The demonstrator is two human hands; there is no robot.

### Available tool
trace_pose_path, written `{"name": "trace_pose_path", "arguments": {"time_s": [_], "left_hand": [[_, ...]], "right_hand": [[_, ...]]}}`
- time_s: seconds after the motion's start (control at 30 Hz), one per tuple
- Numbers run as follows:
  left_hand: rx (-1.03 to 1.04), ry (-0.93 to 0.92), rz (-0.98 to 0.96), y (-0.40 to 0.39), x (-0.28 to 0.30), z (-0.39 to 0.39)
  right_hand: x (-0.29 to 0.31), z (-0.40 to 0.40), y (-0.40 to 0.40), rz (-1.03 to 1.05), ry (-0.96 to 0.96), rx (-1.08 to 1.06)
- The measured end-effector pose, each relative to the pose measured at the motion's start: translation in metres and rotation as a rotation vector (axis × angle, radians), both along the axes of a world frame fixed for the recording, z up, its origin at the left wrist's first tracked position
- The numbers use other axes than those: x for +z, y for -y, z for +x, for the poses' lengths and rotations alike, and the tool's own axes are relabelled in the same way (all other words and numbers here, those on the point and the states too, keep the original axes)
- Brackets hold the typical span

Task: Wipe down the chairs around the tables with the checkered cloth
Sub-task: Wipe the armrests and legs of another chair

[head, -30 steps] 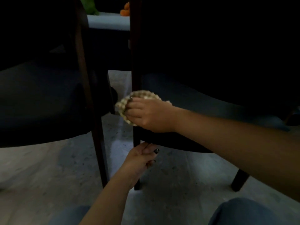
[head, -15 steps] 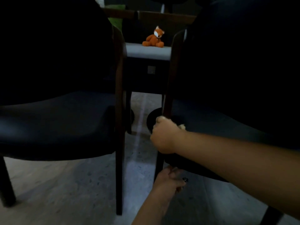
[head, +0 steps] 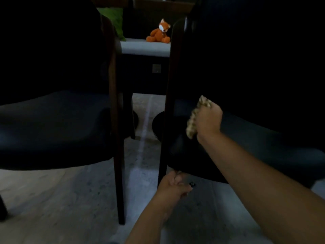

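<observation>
One cloth [head: 192, 120] is bunched in the right hand [head: 208, 121], fingers curled round it, pressed on the right chair [head: 255, 138] seat, near its front edge. The left hand [head: 173, 185] grips this chair's front leg [head: 166, 110] below the seat. Two chairs: the left chair [head: 52, 127] stands beside the leg, an open floor [head: 142, 152] strip between. One fox toy [head: 159, 32] sits on a ledge beyond.

One head-worn view sits low and close between two dark chairs, facing forward and down past the right chair's front leg [head: 162, 138] to the pale floor [head: 70, 199], with a toy fox [head: 159, 33] far beyond that leg.
</observation>
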State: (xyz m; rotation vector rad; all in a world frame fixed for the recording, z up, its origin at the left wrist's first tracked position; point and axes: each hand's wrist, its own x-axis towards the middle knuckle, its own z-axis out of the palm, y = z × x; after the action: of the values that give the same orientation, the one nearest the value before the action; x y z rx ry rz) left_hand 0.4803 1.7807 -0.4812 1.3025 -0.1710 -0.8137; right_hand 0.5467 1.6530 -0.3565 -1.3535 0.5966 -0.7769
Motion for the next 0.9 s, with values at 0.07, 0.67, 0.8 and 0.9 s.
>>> {"name": "trace_pose_path", "arguments": {"time_s": [0.07,0.67,0.8,0.9], "left_hand": [[0.001,-0.001,-0.004,0.000,0.001,-0.003],[0.127,0.109,0.236,0.035,0.014,-0.021],[0.401,0.199,0.351,0.039,0.022,-0.034],[0.624,0.418,0.469,0.046,0.037,-0.048]], "right_hand": [[0.009,0.018,-0.010,0.254,-0.043,0.174],[-0.032,-0.111,0.011,0.136,-0.309,0.472],[-0.026,-0.153,0.070,0.250,-0.309,0.306],[-0.029,-0.184,0.109,0.390,-0.295,0.162]]}}
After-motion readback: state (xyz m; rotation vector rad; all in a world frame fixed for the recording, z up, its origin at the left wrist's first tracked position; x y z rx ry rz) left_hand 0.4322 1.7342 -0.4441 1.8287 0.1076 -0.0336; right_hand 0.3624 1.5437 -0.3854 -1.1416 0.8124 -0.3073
